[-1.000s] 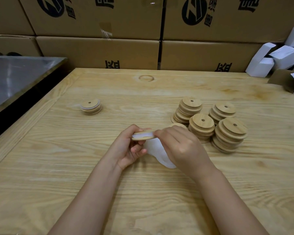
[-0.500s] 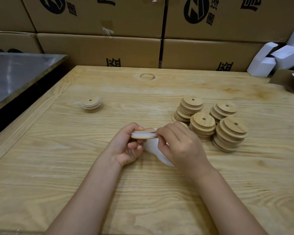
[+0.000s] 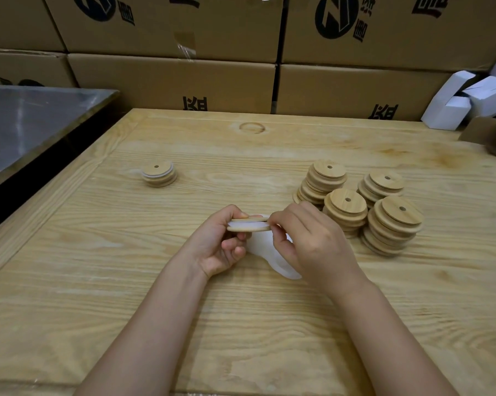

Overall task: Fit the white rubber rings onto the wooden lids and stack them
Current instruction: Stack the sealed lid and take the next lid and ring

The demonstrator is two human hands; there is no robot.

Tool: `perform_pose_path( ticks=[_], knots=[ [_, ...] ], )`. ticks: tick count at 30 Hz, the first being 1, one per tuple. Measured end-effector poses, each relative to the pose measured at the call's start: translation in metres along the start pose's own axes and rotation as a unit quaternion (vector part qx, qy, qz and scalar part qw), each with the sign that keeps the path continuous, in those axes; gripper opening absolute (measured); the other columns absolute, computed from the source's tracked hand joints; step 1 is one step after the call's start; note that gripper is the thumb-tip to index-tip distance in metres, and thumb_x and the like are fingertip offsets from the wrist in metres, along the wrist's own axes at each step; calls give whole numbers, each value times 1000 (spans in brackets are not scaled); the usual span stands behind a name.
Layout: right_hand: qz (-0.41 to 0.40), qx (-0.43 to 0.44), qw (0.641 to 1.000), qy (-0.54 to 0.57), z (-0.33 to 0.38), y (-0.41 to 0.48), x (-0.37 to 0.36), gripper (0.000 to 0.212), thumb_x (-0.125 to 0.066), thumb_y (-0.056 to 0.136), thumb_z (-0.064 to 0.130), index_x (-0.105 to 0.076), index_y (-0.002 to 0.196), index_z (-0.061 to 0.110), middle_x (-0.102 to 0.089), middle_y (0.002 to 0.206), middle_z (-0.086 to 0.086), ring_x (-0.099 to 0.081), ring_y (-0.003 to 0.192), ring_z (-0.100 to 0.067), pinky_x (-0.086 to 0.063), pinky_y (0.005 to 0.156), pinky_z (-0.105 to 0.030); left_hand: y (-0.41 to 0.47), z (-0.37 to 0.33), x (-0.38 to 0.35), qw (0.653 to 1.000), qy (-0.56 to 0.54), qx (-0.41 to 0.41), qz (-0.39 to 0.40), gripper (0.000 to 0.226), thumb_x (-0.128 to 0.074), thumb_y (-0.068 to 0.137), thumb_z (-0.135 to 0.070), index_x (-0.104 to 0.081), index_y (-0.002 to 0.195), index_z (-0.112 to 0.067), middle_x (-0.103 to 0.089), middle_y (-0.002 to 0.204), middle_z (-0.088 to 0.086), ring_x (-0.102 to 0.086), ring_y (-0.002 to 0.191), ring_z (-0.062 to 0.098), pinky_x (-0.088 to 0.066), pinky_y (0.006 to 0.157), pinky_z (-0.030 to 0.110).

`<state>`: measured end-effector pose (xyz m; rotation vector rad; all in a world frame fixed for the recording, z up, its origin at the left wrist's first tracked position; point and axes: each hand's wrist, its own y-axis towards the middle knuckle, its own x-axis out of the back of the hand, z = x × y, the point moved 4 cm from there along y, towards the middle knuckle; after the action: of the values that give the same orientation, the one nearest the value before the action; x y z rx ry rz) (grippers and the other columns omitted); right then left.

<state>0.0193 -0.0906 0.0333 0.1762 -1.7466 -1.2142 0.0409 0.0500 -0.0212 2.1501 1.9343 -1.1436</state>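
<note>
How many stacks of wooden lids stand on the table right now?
5. One short stack far left; four clustered at right: rear-left stack, rear-right stack, front-left stack, front-right stack. The right hand may hide more lids.

- Behind the table (image 3: 241, 155), on the upper left box (image 3: 166, 32): black round logo (image 3: 93, 7) with an angular mark inside, cropped at the top. Small black Chinese characters just right of it, too cropped to read.
- Farther right on the same box: lower part of a large black character (image 3: 183, 0), unreadable.
- On the upper right box (image 3: 389, 44): second round logo (image 3: 336, 21) of the same design, small characters beside it, and a cropped big character (image 3: 429, 7). None legible in full.
- On the lower left box (image 3: 172, 78): black half character (image 3: 194, 103), cut off by the table's far edge.
- On the lower right box (image 3: 341, 87): similar cut character (image 3: 386, 111), also half hidden.
</note>
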Motion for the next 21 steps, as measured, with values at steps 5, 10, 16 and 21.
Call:
perform_pose_path(
  ticks=[5, 10, 16, 21],
  knots=[
    [5, 25, 1000, 0, 6, -1, 0, 14, -58, 88, 4, -70, 84, 2, -60, 67, -7, -53, 57, -26, -46, 49, -35, 1, 2, 0, 998, 50, -15, -33, 36, -45, 86, -13, -56, 52, -10, -41, 42, 0, -27, 23, 4, -34, 31, 13],
    [8, 32, 999, -2, 7, 1, 1, 16, -56, 88, 3, -70, 81, 3, -59, 67, -7, -50, 56, -26, -45, 47, -36, 2, 1, 1, 998, 52, -23, -38, 41, -45, 85, -13, -59, 47, -11, -42, 43, -1, -28, 24, 4, -36, 32, 13],
    [-4, 16, 1000, 6, 7, 0, -1, 16, -57, 86, 3, -68, 74, 2, -58, 66, -8, -50, 57, -26, -45, 49, -35, 2, -2, 2, 997, 48, -41, -51, 44, -43, 85, -11, -64, 47, -12, -41, 41, -2, -27, 23, 4, -35, 31, 13],
    [-12, -4, 1000, 16, 0, -2, -1, 10, -62, 83, -1, -68, 76, 2, -57, 66, -8, -50, 57, -25, -46, 52, -36, 2, 0, -1, 996, 48, -48, -54, 22, -45, 85, -11, -65, 78, -4, -42, 43, 0, -27, 25, 4, -34, 31, 14]
  ],
)
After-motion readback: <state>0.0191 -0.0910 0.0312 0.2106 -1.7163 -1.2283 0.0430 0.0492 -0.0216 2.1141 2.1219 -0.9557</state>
